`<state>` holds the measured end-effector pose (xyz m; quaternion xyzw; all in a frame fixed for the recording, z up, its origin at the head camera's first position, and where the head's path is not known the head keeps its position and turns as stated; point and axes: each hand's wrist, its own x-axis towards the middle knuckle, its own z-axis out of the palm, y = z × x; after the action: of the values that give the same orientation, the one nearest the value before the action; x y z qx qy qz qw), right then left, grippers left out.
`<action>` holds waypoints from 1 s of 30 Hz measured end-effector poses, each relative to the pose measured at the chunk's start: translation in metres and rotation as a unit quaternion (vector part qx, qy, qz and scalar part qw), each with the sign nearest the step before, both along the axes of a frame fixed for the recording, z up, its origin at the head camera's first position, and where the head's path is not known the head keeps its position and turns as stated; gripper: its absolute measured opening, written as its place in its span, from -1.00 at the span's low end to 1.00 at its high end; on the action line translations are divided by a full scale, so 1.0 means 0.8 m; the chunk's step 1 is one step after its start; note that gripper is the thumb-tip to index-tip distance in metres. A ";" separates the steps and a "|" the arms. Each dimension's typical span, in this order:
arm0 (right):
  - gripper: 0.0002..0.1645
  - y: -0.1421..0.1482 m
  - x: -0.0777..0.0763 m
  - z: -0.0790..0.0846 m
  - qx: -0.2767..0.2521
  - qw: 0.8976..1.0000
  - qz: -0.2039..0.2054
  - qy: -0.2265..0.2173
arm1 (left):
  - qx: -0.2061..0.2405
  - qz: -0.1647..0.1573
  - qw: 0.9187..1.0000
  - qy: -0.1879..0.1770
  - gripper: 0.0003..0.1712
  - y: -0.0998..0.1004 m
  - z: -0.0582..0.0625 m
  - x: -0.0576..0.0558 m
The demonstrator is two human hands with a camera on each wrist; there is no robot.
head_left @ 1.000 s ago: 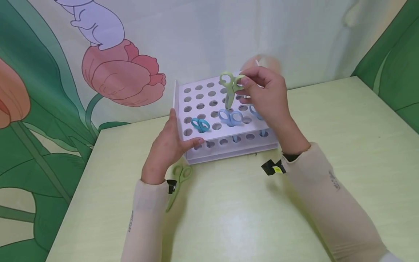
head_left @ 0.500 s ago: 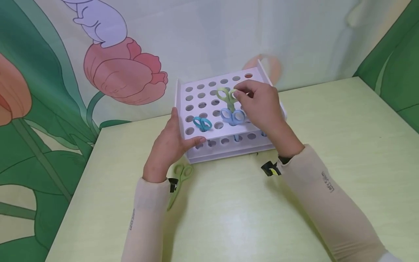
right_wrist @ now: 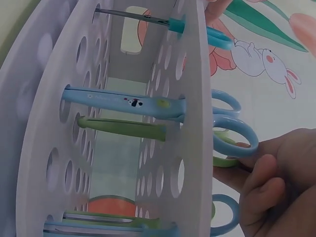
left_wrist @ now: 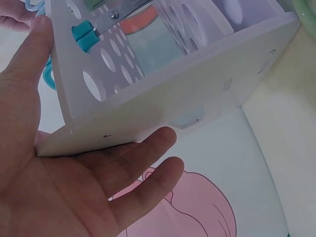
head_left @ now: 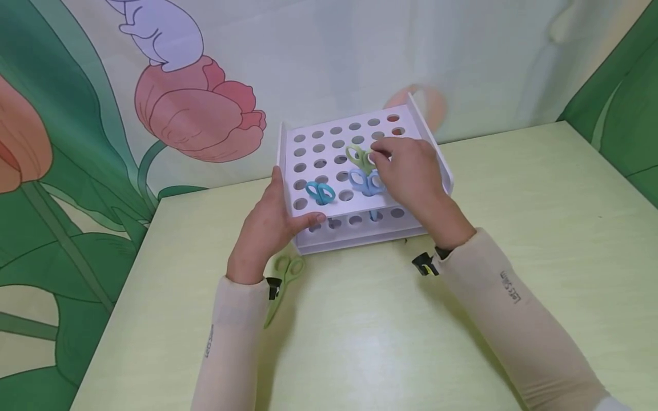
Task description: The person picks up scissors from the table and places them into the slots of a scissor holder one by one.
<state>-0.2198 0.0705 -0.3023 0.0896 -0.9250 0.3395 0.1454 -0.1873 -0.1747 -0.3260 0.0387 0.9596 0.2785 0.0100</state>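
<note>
A white two-tiered rack (head_left: 360, 241) with rows of round holes stands on the table. My left hand (head_left: 264, 225) holds its near left corner, thumb on the front edge, fingers along the side panel. My right hand (head_left: 413, 174) pinches a ring of light green scissors (head_left: 358, 157); in the right wrist view their green blades (right_wrist: 123, 128) pass through the upper plate to a lower hole. Right in front stand light blue scissors (head_left: 364, 181). Teal scissors (head_left: 320, 192) stand near the left hand. Another blue pair (right_wrist: 229, 217) and a green blade (right_wrist: 98, 220) show in the right wrist view.
Green scissors (head_left: 285, 278) lie on the pale yellow-green table (head_left: 349, 342) beside the left wrist, partly behind its black camera mount (head_left: 274, 288). Raised side panels (head_left: 433, 140) flank the rack. A printed curtain (head_left: 319, 57) hangs behind the table.
My right hand has moved down, bringing the light green scissors from above the rack into a hole behind the blue pair. The left hand keeps its hold on the corner.
</note>
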 end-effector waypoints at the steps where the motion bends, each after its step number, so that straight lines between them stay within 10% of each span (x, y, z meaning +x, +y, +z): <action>1: -0.68 0.000 0.000 0.000 0.005 1.000 -0.001 -0.002 | 0.001 0.000 1.000 0.001 0.52 0.000 0.000 0.000; 12: -0.63 0.003 0.005 0.009 -0.004 1.000 -0.010 -0.011 | 0.004 -0.006 1.000 0.002 0.51 0.001 0.002 0.000; 24: -0.65 0.048 0.025 0.030 -0.043 0.995 0.006 0.085 | 0.032 -0.014 0.999 0.000 0.52 -0.003 -0.001 -0.002; 30: -0.04 0.085 0.017 0.015 0.019 0.997 0.078 -0.015 | 0.043 -0.027 0.999 0.012 0.49 -0.004 -0.002 -0.002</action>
<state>-0.2061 0.1382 -0.2907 0.1587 -0.9235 0.3338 0.1027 -0.1889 -0.1782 -0.3278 0.0680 0.9455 0.3185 0.0043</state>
